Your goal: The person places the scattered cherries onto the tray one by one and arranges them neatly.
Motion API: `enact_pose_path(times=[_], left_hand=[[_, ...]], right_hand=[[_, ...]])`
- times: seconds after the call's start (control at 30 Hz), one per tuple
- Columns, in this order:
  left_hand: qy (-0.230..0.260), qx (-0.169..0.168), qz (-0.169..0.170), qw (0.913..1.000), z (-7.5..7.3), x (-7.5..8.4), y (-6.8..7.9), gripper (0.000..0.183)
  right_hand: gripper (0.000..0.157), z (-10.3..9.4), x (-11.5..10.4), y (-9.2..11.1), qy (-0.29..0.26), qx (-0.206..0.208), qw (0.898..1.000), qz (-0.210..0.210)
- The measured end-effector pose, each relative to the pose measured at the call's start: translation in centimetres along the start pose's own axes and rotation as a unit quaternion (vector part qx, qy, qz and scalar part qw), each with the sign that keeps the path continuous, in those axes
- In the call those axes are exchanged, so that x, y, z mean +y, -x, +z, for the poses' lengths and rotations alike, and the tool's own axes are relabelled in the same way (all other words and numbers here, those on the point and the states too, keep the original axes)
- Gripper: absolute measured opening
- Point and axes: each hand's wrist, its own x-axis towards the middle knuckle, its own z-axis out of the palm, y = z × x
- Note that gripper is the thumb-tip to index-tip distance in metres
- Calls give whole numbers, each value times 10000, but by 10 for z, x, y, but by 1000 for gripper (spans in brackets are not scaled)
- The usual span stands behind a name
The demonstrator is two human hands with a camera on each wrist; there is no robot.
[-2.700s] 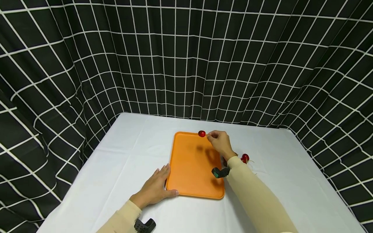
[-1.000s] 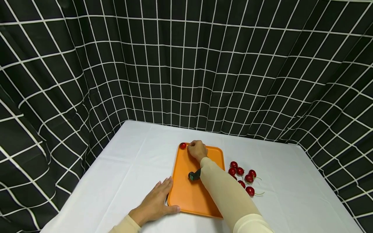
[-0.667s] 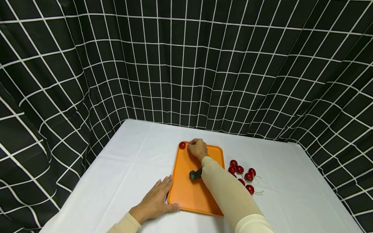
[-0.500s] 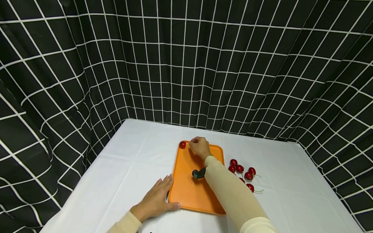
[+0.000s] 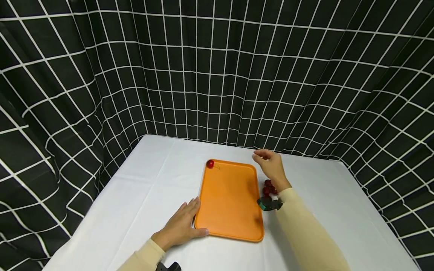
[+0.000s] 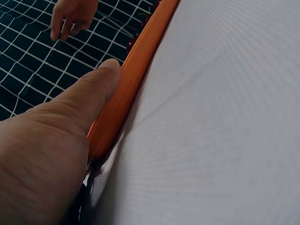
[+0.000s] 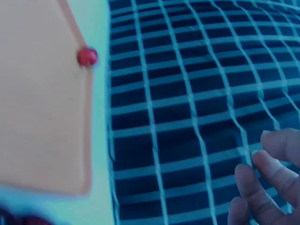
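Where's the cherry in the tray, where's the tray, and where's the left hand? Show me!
Cherry [image 5: 210, 164]: head view, middle of its red fruit.
Tray [image 5: 228, 199]: head view, on its bare orange floor.
Left hand [image 5: 180, 225]: head view, on the back of the hand.

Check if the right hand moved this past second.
Yes, rightward: in the head view, the right hand, earlier over the tray, now hangs past its right edge.
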Motion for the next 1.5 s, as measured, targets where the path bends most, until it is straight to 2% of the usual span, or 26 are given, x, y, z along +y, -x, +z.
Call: enact_pose_path(times=[0.27,0.4,0.5,0.57,0.7,0.97,1.07,1.23,1.5], left_hand=[[115,21,-181,9998,-3,-3,5,112],[80,77,-185,9998,-4,-4,4,111],[79,77,-198,9997,-4,-4,4,111],[72,82,-184,9998,-4,-4,2,111],[-17,106,-163,9998,-4,-3,-2,111],[-27,284,-70,9996,-9,-3,-5,109],[-1,200,-123,9997,-7,-2,-4,110],[40,93,-150,9998,-3,0,-3,111],[24,94,-82,9999,1,1,-3,110]], right_hand=[[27,-81,17,33,-125,595,9981,61],[28,-105,33,46,-28,655,9976,228],[32,-115,54,58,258,469,9970,553],[36,-120,69,69,516,238,9955,756],[38,-125,91,87,1028,-393,9898,899],[22,-119,103,100,1449,-1562,9732,863],[19,-118,106,104,1553,-1861,9671,770],[13,-117,108,112,1723,-1972,9622,754],[5,-120,106,119,1983,-1745,9608,847]])
